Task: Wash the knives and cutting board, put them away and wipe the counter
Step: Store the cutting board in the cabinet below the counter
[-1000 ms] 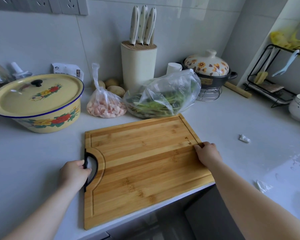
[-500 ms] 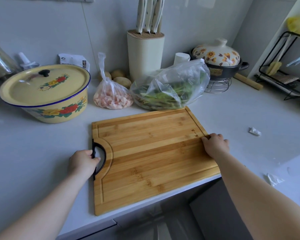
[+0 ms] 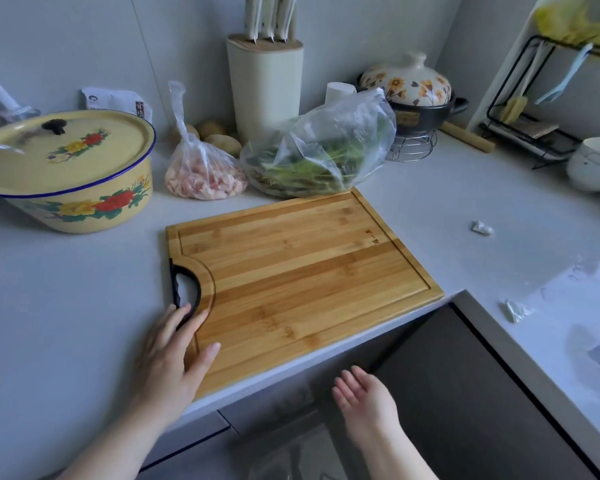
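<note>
Rectangular bamboo cutting board (image 3: 302, 282) lies flat on the white counter (image 3: 66, 306), turned at a slant. Its near long edge runs along the counter's front edge. A black handle cut-out sits in its left short side. The board surface carries nothing.

Left hand (image 3: 174, 351): released, fingers straight. It lies over the board's near-left corner, with fingertips at the lower end of the black handle and the thumb flat on the wood. No grasp visible.

Right hand (image 3: 368, 400): released, fingers loosely extended, holding nothing. It hangs in front of the grey cabinet front, below the counter edge, apart from the board.

Pale-handled knives (image 3: 269, 15) stand blade-down in the cream cylindrical knife block (image 3: 265, 88) at the back wall, well apart from the board.

Other items on the counter:
- Yellow enamel pot with a flower print and blue rim (image 3: 66, 168), lid on, at the far left.
- Knotted clear bag of pink meat pieces (image 3: 205, 174), just beyond the board's far edge.
- Clear bag of green vegetables (image 3: 319, 150), touching or nearly touching the board's far right corner.
- Flowered ceramic casserole on a wire stand (image 3: 413, 88), behind the greens.
- Black wire rack (image 3: 534, 133) and white bowl (image 3: 593, 164), at the far right.
- Small crumpled white scrap (image 3: 482, 227), right of the board.
</note>
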{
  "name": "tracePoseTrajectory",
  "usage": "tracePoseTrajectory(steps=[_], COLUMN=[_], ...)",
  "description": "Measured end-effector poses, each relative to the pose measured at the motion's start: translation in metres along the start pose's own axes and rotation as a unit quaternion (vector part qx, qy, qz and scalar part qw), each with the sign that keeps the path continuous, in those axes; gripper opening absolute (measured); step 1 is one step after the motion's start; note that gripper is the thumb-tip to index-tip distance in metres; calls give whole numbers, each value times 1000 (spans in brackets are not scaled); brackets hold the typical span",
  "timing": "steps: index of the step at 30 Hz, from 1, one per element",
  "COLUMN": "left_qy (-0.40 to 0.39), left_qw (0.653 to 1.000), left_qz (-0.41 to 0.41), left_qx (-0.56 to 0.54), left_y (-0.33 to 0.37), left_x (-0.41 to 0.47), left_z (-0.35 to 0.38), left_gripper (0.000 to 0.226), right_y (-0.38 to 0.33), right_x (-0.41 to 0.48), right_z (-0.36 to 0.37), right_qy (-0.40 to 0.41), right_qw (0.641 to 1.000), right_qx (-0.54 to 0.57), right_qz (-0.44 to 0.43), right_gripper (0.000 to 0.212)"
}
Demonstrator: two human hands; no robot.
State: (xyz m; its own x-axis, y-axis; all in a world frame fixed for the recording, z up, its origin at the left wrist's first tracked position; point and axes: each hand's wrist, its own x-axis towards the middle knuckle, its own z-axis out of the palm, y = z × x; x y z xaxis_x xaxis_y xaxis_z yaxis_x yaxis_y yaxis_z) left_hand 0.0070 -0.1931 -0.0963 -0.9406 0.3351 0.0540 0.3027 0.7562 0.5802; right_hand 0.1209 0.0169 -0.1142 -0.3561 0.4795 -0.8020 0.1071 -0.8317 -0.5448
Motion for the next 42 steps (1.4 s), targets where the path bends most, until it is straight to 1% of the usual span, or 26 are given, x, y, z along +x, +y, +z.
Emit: tracePoseTrajectory(steps=[1,3,5,7,13,16,18,20,21,23,25,26,27,29,30,31,32,33,34,36,37,38,39,40,41,42], left_qy=[5,14,19,26,21,18,23,27,27,29,33,36,40,40,38,39,40,41,41,44,46,48,51,52,55,58], left_qw=[1000,1000,999,999,1000,1000,999,999,999,999,999,999,998,998,998,997,997,997,997,997,997,997,996,996,996,996], left_qz=[6,16,26,29,23,23,21,18,17,18,19,16,12,7,8,9,9,9,8,8,12,14,17,18,22,22], left_qx=[3,7,9,12,5,7,8,9,10,16,25,30,38,51,55,58,60,61,62,62,62,62,64,65,67,66], left_y=[0,0,3,4,5,6,7,9,9,12,15,15,15,15,14,15,15,16,17,19,20,19,19,18,18,18], left_x=[1,1,0,-1,0,-2,-2,-3,-4,-5,-6,-6,-8,-10,-11,-12,-13,-13,-14,-14,-15,-14,-15,-15,-15,-15], left_z=[1,2,1,1,-1,-1,-1,-1,-1,-2,-2,-1,0,0,0,0,0,-1,-1,-2,-2,-2,-1,0,0,1], left_gripper=[119,114,98,88,88,89,80,67,65,62,49,41,37,38,38,39,41,44,46,55,61,63,62,58,55,54], right_y=[8,18,23,29,54,63,67,66,66,65,65,64,64,64,64,63,63,63,62,57,53,50,48,45,41,39], right_x=[2,3,2,0,-2,-7,-6,-5,-2,0,-3,-6,-11,-18,-22,-25,-27,-29,-31,-34,-38,-42,-42,-41,-39,-36], right_z=[3,14,26,33,29,39,46,44,39,24,5,-6,-19,-48,-64,-77,-89,-99,-109,-130,-140,-151,-162,-173,-183,-193], right_qy=[-32,-85,-140,-169,-231,-234,-225,-229,-236,-240,-240,-242,-238,-234,-226,-213,-194,-168,-134,-61,-44,-31,-3,41,84,127], right_qw=[999,996,990,985,967,964,967,968,967,966,965,964,965,966,967,968,968,964,956,935,920,895,856,793,718,642], right_qx=[0,3,17,26,35,44,47,34,20,-21,-66,-83,-97,-111,-118,-132,-157,-201,-249,-312,-334,-369,-415,-465,-519,-573], right_qz=[21,23,18,34,105,115,108,101,99,95,78,66,53,29,16,-1,-18,-41,-73,-157,-202,-250,-310,-391,-456,-493], right_gripper=[39,37,37,42,47,45,44,48,49,41,31,30,30,34,32,25,17,15,22,34,38,46,53,52,42,32])
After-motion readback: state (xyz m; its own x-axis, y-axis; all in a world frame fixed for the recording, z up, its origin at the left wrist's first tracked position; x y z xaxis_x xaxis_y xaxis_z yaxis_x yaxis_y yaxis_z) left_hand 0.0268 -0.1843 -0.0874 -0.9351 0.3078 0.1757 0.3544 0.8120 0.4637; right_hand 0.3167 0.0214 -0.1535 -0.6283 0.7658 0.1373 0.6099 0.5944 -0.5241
